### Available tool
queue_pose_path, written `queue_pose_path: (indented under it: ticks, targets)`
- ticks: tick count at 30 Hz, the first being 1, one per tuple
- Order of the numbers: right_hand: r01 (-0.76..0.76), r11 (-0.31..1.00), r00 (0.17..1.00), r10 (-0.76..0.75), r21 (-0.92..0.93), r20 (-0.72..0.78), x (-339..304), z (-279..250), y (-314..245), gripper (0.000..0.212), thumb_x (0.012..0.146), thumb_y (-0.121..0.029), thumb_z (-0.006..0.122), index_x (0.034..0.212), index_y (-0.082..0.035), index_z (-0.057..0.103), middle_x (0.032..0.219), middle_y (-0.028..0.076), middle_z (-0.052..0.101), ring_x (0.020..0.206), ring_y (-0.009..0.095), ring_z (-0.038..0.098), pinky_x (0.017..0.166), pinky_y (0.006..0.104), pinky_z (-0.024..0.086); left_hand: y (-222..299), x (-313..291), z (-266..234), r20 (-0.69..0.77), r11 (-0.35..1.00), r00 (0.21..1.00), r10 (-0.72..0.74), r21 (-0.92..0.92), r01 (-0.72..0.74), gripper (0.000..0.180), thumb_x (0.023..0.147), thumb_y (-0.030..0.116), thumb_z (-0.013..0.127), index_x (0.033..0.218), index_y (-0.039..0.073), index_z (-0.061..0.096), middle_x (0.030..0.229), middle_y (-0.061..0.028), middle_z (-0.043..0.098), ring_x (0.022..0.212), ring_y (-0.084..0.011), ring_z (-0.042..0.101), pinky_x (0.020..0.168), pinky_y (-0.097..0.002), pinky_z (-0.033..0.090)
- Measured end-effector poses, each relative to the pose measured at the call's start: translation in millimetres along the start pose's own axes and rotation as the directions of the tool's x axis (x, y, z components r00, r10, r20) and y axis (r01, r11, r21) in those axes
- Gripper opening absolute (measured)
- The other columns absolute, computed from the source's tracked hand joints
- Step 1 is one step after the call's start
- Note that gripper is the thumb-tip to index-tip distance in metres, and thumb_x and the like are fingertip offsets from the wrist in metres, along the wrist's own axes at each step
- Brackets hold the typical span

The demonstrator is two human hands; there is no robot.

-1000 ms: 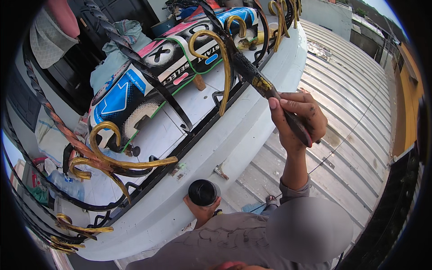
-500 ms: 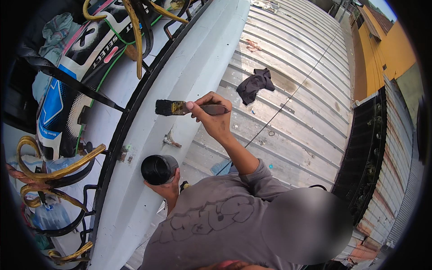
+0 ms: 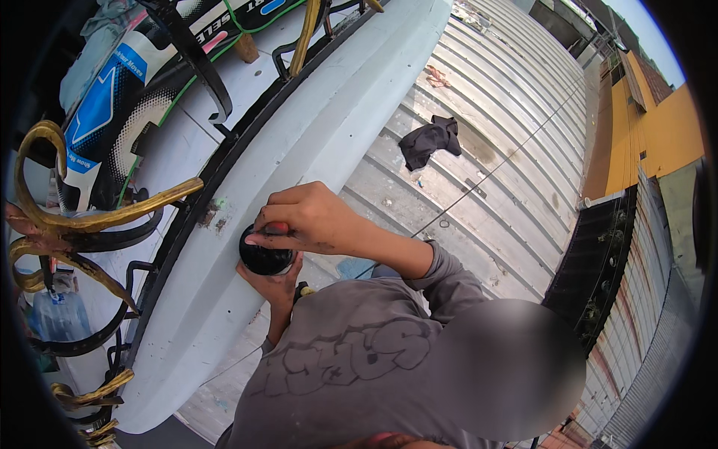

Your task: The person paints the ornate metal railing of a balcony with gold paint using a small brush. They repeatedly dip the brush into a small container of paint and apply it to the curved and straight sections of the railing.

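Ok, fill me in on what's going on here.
A person's left hand holds a dark cup by a pale ledge, beside a railing with gold scrolls. The right hand grips a brush over the cup's mouth; its bristles are out of sight, apparently down inside. A dark cloth lies on the metal roofing.

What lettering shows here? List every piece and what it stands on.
Wording left uncopied; places given.
Printed panel, by the pink oval: large pale letters on black.
Panel, by the blue oval: large letters, cut off.
Panel, beside the blue arrow: small letters, partly blurred.
Grey shirt, chest: large dark outlined letters.
Dark pot: no lettering that I can make out.
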State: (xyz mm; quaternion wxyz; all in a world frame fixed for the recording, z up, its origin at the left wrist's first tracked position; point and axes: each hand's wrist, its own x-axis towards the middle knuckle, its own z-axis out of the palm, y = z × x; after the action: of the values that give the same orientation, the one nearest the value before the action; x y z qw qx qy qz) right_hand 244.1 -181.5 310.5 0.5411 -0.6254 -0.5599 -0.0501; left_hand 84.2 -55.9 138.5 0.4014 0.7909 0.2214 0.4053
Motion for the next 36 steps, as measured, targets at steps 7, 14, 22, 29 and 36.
queue_pose_path:
  ticks: [7, 14, 22, 29, 36]
  targets:
    - [0.016, 0.973, 0.983, 0.027, -0.23, 0.183, -2, 15, 11, 0.038, 0.09, -0.042, 0.072, 0.074, -0.008, 0.067, 0.074, 0.006, 0.059, 0.081, 0.026, 0.064, 0.065, 0.0411, 0.052, -8, -3, -1, -0.008, 0.997, 1.0, -0.026, 0.067, 0.027, 0.108, 0.059, 0.047, 0.099, 0.136, -0.006, 0.044, 0.124, -0.0181, 0.043, 0.119, -0.0351, 0.044, 0.102, -0.0477, 0.041]
    - [-0.07, 0.957, 0.978, 0.122, -0.281, 0.171, -11, 15, 14, 0.037, 0.089, -0.044, 0.075, 0.078, -0.01, 0.073, 0.073, 0.002, 0.063, 0.078, 0.023, 0.065, 0.065, 0.0373, 0.053, -9, -1, -1, -0.009, 0.998, 0.999, -0.033, 0.062, 0.034, 0.102, 0.059, 0.055, 0.096, 0.127, -0.005, 0.05, 0.119, -0.0202, 0.051, 0.117, -0.0384, 0.042, 0.101, -0.0521, 0.037]
    - [-0.15, 0.972, 0.973, 0.178, -0.183, 0.145, -16, 8, 10, 0.035, 0.088, -0.045, 0.077, 0.082, -0.011, 0.078, 0.066, 0.002, 0.066, 0.07, 0.023, 0.066, 0.064, 0.0363, 0.052, 13, 7, -15, 0.07, 0.978, 0.993, 0.095, 0.181, -0.106, 0.097, 0.061, 0.054, 0.095, 0.127, -0.002, 0.052, 0.121, -0.0186, 0.054, 0.117, -0.0386, 0.044, 0.1, -0.0535, 0.034]
    - [-0.025, 0.997, 0.993, 0.034, -0.077, 0.117, -12, -3, 1, 0.021, 0.083, -0.031, 0.085, 0.09, -0.012, 0.082, 0.073, 0.004, 0.069, 0.069, 0.021, 0.066, 0.061, 0.034, 0.052, 29, 8, -21, 0.06, 0.965, 0.988, 0.139, 0.217, -0.149, 0.096, 0.061, 0.055, 0.094, 0.13, 0.0, 0.055, 0.121, -0.0179, 0.056, 0.118, -0.0379, 0.047, 0.1, -0.0523, 0.033]
    - [-0.194, 0.97, 0.976, 0.176, 0.149, 0.128, -10, -20, -3, 0.022, 0.083, -0.027, 0.086, 0.094, -0.009, 0.081, 0.081, 0.005, 0.075, 0.071, 0.019, 0.071, 0.064, 0.0286, 0.054, 29, 9, -22, 0.125, 0.958, 0.988, 0.089, 0.26, -0.12, 0.089, 0.063, 0.055, 0.094, 0.125, 0.002, 0.06, 0.119, -0.0184, 0.056, 0.118, -0.0388, 0.046, 0.1, -0.0532, 0.035]
